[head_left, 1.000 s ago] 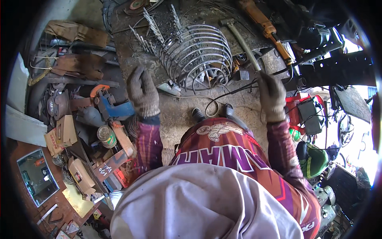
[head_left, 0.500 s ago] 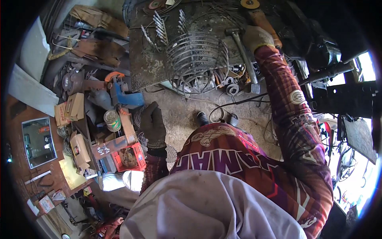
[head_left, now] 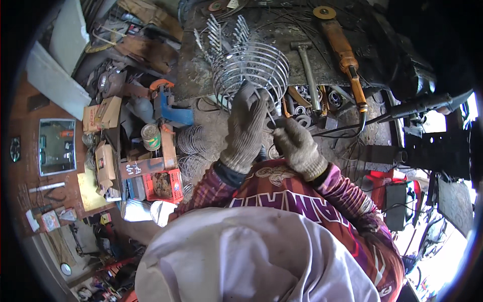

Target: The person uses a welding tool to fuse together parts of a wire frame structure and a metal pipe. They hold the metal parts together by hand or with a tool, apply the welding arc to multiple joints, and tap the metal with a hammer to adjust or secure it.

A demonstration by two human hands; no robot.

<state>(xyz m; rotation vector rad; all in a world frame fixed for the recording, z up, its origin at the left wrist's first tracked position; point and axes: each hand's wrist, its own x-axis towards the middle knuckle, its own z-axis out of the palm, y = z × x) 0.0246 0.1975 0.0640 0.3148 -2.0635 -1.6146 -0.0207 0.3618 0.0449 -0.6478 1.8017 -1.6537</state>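
Note:
A coil of metal rod (head_left: 251,59), wound in several loops, stands at the near edge of the dark workbench (head_left: 191,75). My left hand (head_left: 242,132), in a knitted work glove, is closed at the coil's near side, its fingers around a thin metal rod (head_left: 270,119). My right hand (head_left: 298,146), also gloved, pinches the lower end of that rod close to my body. Whether the rod is part of the coil cannot be made out. Behind the coil rise several short rods (head_left: 215,33) in slanted rows.
An orange angle grinder (head_left: 341,48) lies right of a hammer (head_left: 307,68) on the bench. Metal rings (head_left: 303,120) sit near the bench edge. To the left are a blue clamp-like tool (head_left: 171,108), a can (head_left: 150,137), a red basket (head_left: 174,186) and wire coils (head_left: 190,140).
My right hand has left the grinder and come back in front of my body. My left hand has moved up and right to the coil. Both now grip the thin rod.

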